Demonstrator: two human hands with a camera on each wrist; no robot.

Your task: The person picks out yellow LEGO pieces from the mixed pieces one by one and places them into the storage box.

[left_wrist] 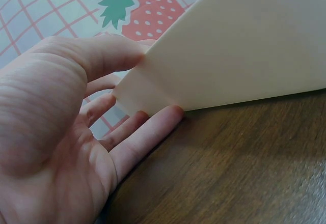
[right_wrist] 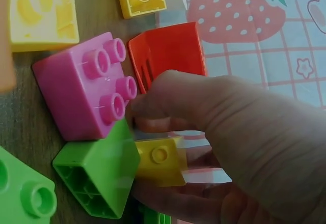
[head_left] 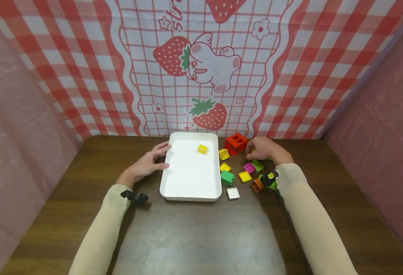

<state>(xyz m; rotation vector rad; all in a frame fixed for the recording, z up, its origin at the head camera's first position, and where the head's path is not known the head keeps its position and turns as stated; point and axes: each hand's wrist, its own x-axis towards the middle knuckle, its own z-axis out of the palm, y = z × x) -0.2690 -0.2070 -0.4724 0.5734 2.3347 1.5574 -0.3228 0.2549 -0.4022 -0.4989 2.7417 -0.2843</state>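
Observation:
My left hand (head_left: pixel 150 160) rests against the left side of a shallow white tray (head_left: pixel 164 187). In the left wrist view, the thumb lies at the rim and the extended fingers (left_wrist: pixel 147 137) touch the outer wall. My right hand (head_left: pixel 264 148) is among loose toy building bricks right of the tray. Its curled fingers are around a small yellow brick (right_wrist: pixel 162 159), partly hidden by the hand. Close to the fingertips are a pink brick (right_wrist: pixel 76 91), a sloped green brick (right_wrist: pixel 104 168) and a red brick (right_wrist: pixel 170 53).
One yellow brick (head_left: pixel 203 149) sits inside the tray. Beside its right wall lie a green brick (head_left: pixel 227 178), a white piece (head_left: pixel 233 193) and several yellow pieces. An orange brick (head_left: pixel 257 185) is near the right wrist. A strawberry-print cloth (head_left: pixel 201 68) hangs behind the table.

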